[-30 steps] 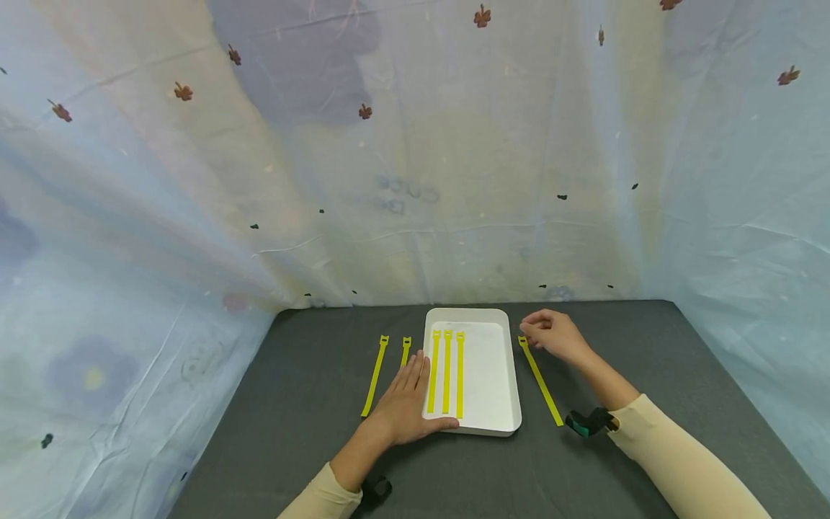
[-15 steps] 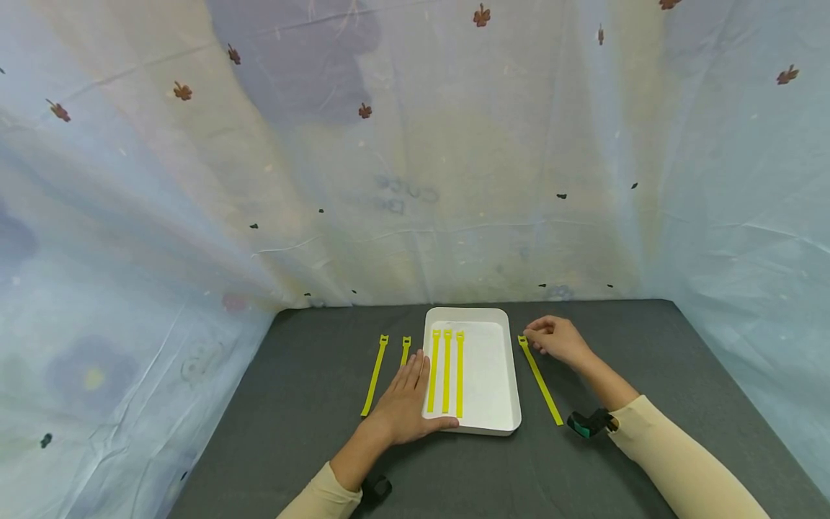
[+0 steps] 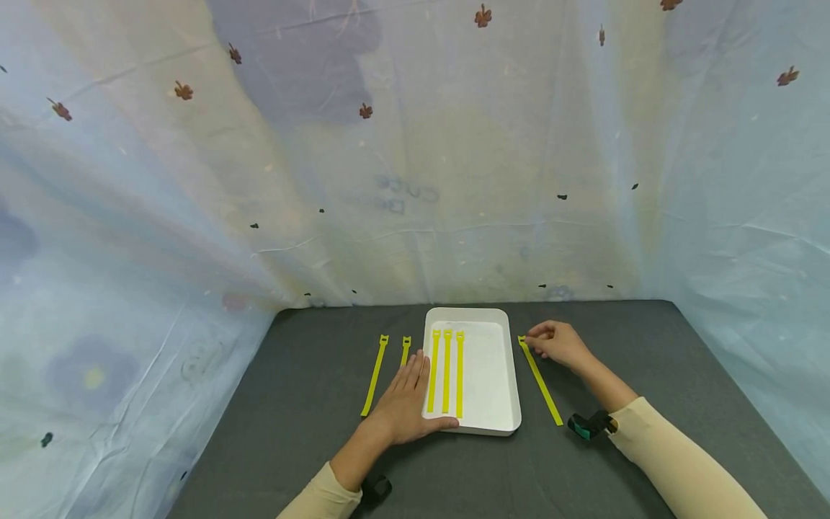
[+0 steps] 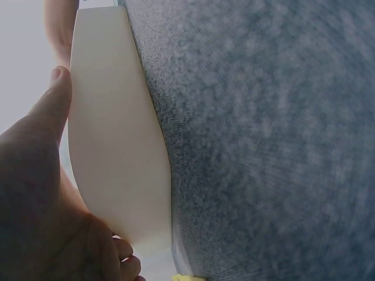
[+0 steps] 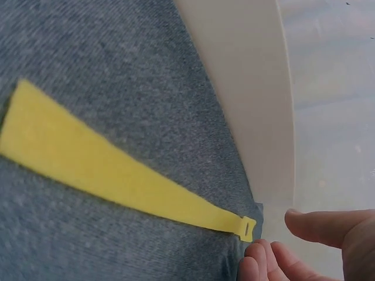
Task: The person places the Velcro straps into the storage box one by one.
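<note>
A yellow strap (image 3: 541,383) lies on the table (image 3: 318,404) to the right of a white tray (image 3: 489,375), apart from it. It slants, with its slotted end far and toward the tray and its plain end near and farther right. The right hand (image 3: 559,343) is at the slotted end, its grip spread: the right wrist view shows the thumb standing apart from the bent fingers, with the fingertips just beside the slot. Whether they touch the strap I cannot tell.

Inside the tray, three more straps (image 3: 447,371) lie side by side in its left part, slotted ends far. The left hand (image 3: 405,409) rests against the tray's near left corner, its grip spread, with the fingers extended along the left side and the thumb against the near wall.

Left of the tray, an outer strap (image 3: 375,376) lies on the table with its slotted end far; between it and the tray lies an inner strap (image 3: 405,349), partly hidden by the left hand.

Both arms wear pale sleeves (image 3: 681,454), with a black band (image 3: 588,424) at each wrist. Beyond the table hangs a pale patterned cloth (image 3: 441,158) dotted with small brown leaf shapes (image 3: 184,91).
</note>
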A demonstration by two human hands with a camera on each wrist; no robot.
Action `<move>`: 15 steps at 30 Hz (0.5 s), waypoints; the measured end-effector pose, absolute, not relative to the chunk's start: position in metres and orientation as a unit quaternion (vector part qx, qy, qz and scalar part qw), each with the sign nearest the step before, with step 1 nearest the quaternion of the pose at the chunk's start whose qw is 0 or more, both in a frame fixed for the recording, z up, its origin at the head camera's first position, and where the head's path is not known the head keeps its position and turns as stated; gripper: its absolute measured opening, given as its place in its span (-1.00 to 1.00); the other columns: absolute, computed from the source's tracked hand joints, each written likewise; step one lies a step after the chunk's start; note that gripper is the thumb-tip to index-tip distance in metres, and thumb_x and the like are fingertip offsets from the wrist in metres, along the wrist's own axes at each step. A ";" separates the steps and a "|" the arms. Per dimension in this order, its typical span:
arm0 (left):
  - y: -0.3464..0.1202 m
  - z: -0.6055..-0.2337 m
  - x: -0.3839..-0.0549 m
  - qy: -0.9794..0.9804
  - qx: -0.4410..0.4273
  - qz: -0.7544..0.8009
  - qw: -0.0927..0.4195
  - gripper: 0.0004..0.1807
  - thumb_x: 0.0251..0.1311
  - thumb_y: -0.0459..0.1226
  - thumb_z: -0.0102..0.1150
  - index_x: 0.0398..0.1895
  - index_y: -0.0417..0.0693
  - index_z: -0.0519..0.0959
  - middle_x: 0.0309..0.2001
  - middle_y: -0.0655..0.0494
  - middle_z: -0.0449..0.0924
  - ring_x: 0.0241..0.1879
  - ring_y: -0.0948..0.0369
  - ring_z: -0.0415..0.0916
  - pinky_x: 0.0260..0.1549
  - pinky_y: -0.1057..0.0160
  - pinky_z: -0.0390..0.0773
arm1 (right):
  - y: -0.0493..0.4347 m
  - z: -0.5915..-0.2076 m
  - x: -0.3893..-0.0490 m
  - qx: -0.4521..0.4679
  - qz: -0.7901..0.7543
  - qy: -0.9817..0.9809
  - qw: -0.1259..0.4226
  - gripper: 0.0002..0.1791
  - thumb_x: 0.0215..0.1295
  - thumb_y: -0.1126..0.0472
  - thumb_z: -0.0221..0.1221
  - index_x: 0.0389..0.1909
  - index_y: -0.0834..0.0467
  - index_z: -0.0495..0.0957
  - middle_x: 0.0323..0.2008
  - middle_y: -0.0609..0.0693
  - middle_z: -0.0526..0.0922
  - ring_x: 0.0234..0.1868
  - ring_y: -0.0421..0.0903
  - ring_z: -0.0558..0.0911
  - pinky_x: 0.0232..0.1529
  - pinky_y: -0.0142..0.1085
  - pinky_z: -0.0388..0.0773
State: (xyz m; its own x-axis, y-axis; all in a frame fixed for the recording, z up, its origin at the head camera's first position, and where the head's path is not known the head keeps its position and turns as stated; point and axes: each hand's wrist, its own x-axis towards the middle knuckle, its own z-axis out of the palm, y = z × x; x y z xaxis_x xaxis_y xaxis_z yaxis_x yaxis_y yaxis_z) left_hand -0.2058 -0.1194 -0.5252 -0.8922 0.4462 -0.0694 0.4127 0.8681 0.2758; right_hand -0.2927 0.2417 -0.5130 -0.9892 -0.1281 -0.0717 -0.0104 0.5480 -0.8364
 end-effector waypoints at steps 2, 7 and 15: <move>-0.120 -0.526 -0.206 0.964 0.222 0.130 0.067 0.45 0.16 0.60 0.12 0.76 -0.23 -0.15 0.77 -0.16 -0.30 0.74 -0.09 -0.28 0.67 -0.07 -0.04 | 0.242 -0.514 -0.293 -0.039 -0.470 0.879 0.067 -0.62 0.54 0.23 0.29 0.14 0.47 0.58 -0.14 0.30 0.76 -0.23 0.10 0.74 -0.20 -0.10 0.75; -0.120 -0.527 -0.207 0.964 0.222 0.132 0.068 0.45 0.17 0.60 0.12 0.76 -0.22 -0.16 0.77 -0.15 -0.31 0.74 -0.09 -0.29 0.67 -0.08 -0.04 | 0.243 -0.515 -0.292 -0.041 -0.472 0.878 0.074 -0.62 0.51 0.26 0.31 0.14 0.47 0.58 -0.15 0.28 0.77 -0.23 0.11 0.75 -0.19 -0.08 0.73; -0.120 -0.527 -0.208 0.964 0.220 0.130 0.069 0.46 0.15 0.61 0.11 0.77 -0.21 -0.17 0.77 -0.14 -0.33 0.75 -0.08 -0.29 0.67 -0.08 -0.04 | 0.244 -0.518 -0.294 -0.040 -0.466 0.880 0.076 -0.62 0.48 0.27 0.34 0.12 0.48 0.59 -0.18 0.24 0.78 -0.24 0.08 0.76 -0.20 -0.11 0.73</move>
